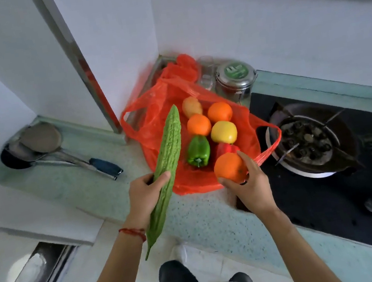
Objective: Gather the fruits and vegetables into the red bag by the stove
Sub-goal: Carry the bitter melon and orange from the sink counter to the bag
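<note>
Left hand (146,196) fingers wrap the bitter gourd (169,163), right hand (251,185) fingers cup an orange (229,168) over the red bag (152,119) at centre frame; gourd likely overhangs the bag's low edge; orange may roll toward the stove (309,138)

produce (210,126) crowds bag (146,113), counter (70,183) left bare

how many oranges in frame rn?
3. Two lie on the red bag: one orange at the back, one just left and nearer. The third is in the right hand at the bag's near edge. The folds may hide more.
</note>
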The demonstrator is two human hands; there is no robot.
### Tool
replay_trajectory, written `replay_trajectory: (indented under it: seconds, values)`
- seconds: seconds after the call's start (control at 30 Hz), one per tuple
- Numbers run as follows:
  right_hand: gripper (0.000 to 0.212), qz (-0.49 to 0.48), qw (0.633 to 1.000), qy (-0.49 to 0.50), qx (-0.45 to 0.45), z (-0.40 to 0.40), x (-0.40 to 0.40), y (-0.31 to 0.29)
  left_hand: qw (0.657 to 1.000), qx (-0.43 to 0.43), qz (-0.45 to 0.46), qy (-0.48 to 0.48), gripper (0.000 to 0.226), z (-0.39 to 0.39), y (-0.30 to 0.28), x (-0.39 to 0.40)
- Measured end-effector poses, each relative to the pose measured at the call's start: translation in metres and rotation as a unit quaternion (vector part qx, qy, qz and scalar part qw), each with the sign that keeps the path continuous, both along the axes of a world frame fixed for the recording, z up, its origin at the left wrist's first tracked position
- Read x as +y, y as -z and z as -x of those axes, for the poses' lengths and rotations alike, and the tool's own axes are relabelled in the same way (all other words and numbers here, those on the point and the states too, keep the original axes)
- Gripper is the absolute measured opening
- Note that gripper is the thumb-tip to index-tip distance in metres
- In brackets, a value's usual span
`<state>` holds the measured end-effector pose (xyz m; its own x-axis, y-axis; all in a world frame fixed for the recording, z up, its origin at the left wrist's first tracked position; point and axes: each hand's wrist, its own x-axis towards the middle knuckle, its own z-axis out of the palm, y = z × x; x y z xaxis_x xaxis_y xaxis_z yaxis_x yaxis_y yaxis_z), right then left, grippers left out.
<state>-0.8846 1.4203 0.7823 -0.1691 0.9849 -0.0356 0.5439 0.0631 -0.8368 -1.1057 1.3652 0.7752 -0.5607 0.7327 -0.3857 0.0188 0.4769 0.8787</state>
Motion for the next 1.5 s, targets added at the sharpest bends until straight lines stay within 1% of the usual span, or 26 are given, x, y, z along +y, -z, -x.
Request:
replay_trajectory:
  seconds: [0.1,0.2,0.27,0.4,0.5,0.6,0.73,0.87,1.0,1.1,1.2,1.33,1.5]
  values:
    - [0.083,-0.008,0.999,0.032,-0.013,0.019,0.019,0.001,0.999,0.013,0.018,0.025,0.03,0.026,0.006,0.043]
    - [0.082,0.0,0.998,0.068,-0.007,0.031,0.03,0.0,0.997,0.032,0.023,0.063,0.05,0.038,0.01,0.08]
    - [0.082,0.004,0.996,0.087,-0.002,0.035,0.034,0.0,0.995,0.049,0.028,0.078,0.055,0.04,0.014,0.098]
    - [0.082,0.015,0.995,0.099,-0.012,0.04,0.044,0.001,0.995,0.054,0.047,0.072,0.043,0.039,0.023,0.124]
    - [0.082,0.014,0.994,0.106,-0.022,0.038,0.057,0.002,0.995,0.056,0.062,0.058,0.051,0.036,0.034,0.137]
    - [0.083,0.018,0.994,0.105,-0.03,0.035,0.07,0.001,0.993,0.074,0.075,0.05,0.054,0.032,0.038,0.145]
    - [0.084,0.024,0.994,0.099,-0.029,0.032,0.084,0.002,0.992,0.089,0.081,0.042,0.049,0.025,0.039,0.158]
    - [0.084,0.026,0.996,0.081,-0.031,0.035,0.095,0.005,0.99,0.104,0.087,0.035,0.049,0.021,0.042,0.169]
    - [0.082,0.021,0.998,0.057,-0.035,0.041,0.106,0.006,0.991,0.099,0.088,0.032,0.038,0.018,0.047,0.176]
    - [0.082,0.019,0.998,0.046,-0.036,0.046,0.113,0.006,0.99,0.105,0.093,0.034,0.041,0.018,0.049,0.178]
    - [0.083,0.016,0.999,0.034,-0.037,0.05,0.118,0.008,0.989,0.113,0.091,0.038,0.04,0.017,0.049,0.179]
    - [0.084,0.013,0.999,0.018,-0.046,0.055,0.123,0.012,0.99,0.114,0.078,0.04,0.034,0.017,0.05,0.178]
    - [0.085,-0.018,0.995,-0.003,-0.099,0.063,0.123,0.022,0.988,0.131,0.045,0.06,0.025,0.02,0.05,0.17]
